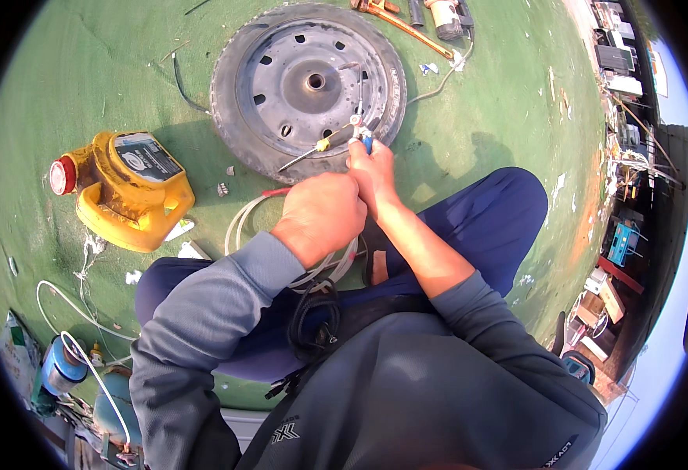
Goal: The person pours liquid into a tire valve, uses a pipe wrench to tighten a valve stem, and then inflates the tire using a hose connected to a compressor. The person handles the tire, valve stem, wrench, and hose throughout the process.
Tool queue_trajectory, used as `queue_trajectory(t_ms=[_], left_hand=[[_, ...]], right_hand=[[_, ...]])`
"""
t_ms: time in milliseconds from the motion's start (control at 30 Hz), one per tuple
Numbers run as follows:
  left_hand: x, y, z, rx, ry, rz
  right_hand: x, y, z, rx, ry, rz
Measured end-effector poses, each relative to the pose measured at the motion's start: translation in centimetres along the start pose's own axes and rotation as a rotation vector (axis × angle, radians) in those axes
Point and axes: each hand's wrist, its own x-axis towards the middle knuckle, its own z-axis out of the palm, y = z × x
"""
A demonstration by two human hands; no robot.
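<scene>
A wheel with a grey steel rim (281, 63) and worn black tyre lies flat before me. My right hand (373, 174) is closed around the blue-handled end of a gas torch (356, 121), whose thin bent tube reaches over the rim. My left hand (324, 210) is a fist pressed against the right hand; whatever it grips is hidden. A thin metal rod with a yellow piece (323, 145) crosses the tyre's near edge by the torch. Beside the left hand run pale coiled hoses (238, 223) and a red hose end (276, 192).
A yellow jug (136, 192) with a red cap lies left of the wheel. An orange pipe wrench (406, 27) and a corded power tool (444, 17) lie beyond it. Blue canister (63, 368) and hoses stand lower left. Boxes and clutter line the right edge of the green ground.
</scene>
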Motion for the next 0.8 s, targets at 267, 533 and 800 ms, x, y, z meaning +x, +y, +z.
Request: queue_trajectory(t_ms=[267, 533, 800], left_hand=[[0.4, -0.5, -1.5, -0.038, 0.129, -0.011], [0.4, -0.4, -0.9, -0.121, 0.181, 0.062], [0.1, -0.1, -0.3, -0.17, 0.141, 0.156]], right_hand=[[-0.9, 0.1, 1.7, 0.131, 0.027, -0.005], [-0.3, 2.1, 2.3, 0.075, 0.051, -0.143], [-0.6, 1.6, 3.1, 0.047, 0.1, -0.229]])
